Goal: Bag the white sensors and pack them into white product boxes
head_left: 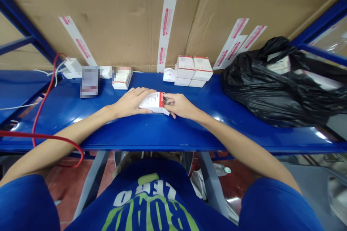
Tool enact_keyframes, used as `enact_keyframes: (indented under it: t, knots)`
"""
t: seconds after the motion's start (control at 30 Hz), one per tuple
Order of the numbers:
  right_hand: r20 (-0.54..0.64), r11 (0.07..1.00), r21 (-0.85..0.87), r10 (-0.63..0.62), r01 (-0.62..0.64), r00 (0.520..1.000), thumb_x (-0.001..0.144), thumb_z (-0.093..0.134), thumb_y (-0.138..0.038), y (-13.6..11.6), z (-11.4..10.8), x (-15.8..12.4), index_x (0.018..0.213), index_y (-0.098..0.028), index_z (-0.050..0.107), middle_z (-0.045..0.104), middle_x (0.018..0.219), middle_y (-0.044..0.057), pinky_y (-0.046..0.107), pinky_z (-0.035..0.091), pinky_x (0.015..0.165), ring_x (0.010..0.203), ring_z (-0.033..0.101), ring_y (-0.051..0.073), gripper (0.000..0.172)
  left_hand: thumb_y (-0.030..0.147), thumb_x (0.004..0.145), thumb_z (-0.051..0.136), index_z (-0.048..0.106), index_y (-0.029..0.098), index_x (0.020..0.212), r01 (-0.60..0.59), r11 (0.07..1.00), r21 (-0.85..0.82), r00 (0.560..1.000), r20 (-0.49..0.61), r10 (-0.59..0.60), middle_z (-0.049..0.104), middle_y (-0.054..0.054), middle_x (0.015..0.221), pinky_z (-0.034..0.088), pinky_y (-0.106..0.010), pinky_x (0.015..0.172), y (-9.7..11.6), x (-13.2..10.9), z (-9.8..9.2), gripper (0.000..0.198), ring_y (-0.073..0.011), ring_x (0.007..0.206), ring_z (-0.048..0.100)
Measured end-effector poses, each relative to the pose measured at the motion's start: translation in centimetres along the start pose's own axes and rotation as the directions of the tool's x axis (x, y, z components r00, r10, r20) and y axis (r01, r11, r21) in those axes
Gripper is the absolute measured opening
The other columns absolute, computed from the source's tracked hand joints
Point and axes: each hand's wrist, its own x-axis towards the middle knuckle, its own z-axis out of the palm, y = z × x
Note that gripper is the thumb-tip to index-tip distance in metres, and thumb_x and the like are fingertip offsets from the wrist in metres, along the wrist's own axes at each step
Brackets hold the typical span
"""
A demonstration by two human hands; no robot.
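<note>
On the blue shelf [121,130] in front of me lies a small white and red carton [153,101] with printed text, the word "DETECTOR" on its red band. My left hand [132,101] is closed around its left end, thumb along the near side. At the carton's right end, which is open with a flap sticking out, my right hand [180,105] has its fingers bent into the opening. What those fingers touch inside is hidden. Behind the carton stands a round white device [169,75], apart from both hands.
Several similar cartons [193,70] are stacked at the back, against cardboard. One more carton [122,78] stands back left, near a blurred phone-like object [90,82] and white plugs [72,68]. A black plastic bag [260,86] holding boxes fills the right. A red cable [43,108] crosses the left.
</note>
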Motion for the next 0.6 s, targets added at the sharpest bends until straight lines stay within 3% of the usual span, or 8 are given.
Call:
enact_keyframes:
  t: [0.13, 0.23, 0.33, 0.43, 0.6]
  knots:
    - [-0.002, 1.0, -0.012, -0.027, 0.027, 1.0, 0.089, 0.06, -0.027, -0.2, 0.0, -0.1, 0.112, -0.015, 0.072, 0.073, 0.075, 0.0, 0.03, 0.053, 0.055, 0.044, 0.059, 0.011, 0.029, 0.083, 0.096, 0.037, 0.044, 0.02, 0.155, -0.042, 0.997, 0.061, 0.996, -0.078, 0.047, 0.062, -0.019, 0.142, 0.044, -0.044, 0.101, 0.1, -0.1, -0.4, 0.087, -0.0341, 0.125, 0.059]
    - [-0.007, 0.997, -0.06, -0.056, 0.056, 0.998, 0.09, 0.06, -0.027, -0.1, 0.2, -0.1, 0.117, -0.016, 0.072, 0.076, 0.087, 0.004, 0.031, 0.053, 0.054, 0.048, 0.06, 0.012, 0.031, 0.082, 0.097, 0.031, 0.046, 0.019, 0.154, -0.101, 0.989, 0.109, 0.989, -0.099, 0.112, 0.062, -0.02, 0.142, 0.044, -0.044, 0.103, 0.4, -0.1, -0.7, 0.087, -0.0336, 0.125, 0.059]
    - [-0.048, 0.978, -0.09, -0.193, 0.189, 0.98, 0.09, 0.059, -0.024, 0.6, 0.5, 0.1, 0.117, -0.019, 0.073, 0.078, 0.104, 0.007, 0.033, 0.055, 0.068, 0.075, 0.071, 0.019, 0.03, 0.082, 0.097, 0.033, 0.046, 0.019, 0.154, -0.117, 0.985, 0.128, 0.985, -0.11, 0.132, 0.061, -0.02, 0.143, 0.043, -0.046, 0.104, 0.6, -0.1, -0.8, 0.086, -0.0342, 0.127, 0.059]
    - [-0.043, 0.953, -0.072, -0.297, 0.293, 0.954, 0.093, 0.054, -0.025, 1.3, 0.6, 0.2, 0.112, -0.017, 0.074, 0.077, 0.108, 0.008, 0.036, 0.053, 0.082, 0.095, 0.069, 0.022, 0.028, 0.083, 0.096, 0.038, 0.046, 0.019, 0.154, -0.113, 0.988, 0.101, 0.985, -0.12, 0.124, 0.061, -0.02, 0.144, 0.043, -0.047, 0.105, 0.6, 0.1, -0.7, 0.087, -0.0347, 0.128, 0.058]
    - [-0.041, 0.956, -0.052, -0.291, 0.289, 0.956, 0.092, 0.052, -0.026, 1.3, 0.3, 0.3, 0.092, -0.017, 0.068, 0.071, 0.091, 0.003, 0.033, 0.045, 0.077, 0.081, 0.059, 0.016, 0.018, 0.084, 0.093, 0.043, 0.048, 0.018, 0.153, -0.09, 0.995, 0.043, 0.989, -0.115, 0.094, 0.062, -0.019, 0.143, 0.045, -0.048, 0.105, 0.5, 0.2, -0.7, 0.089, -0.0346, 0.128, 0.059]
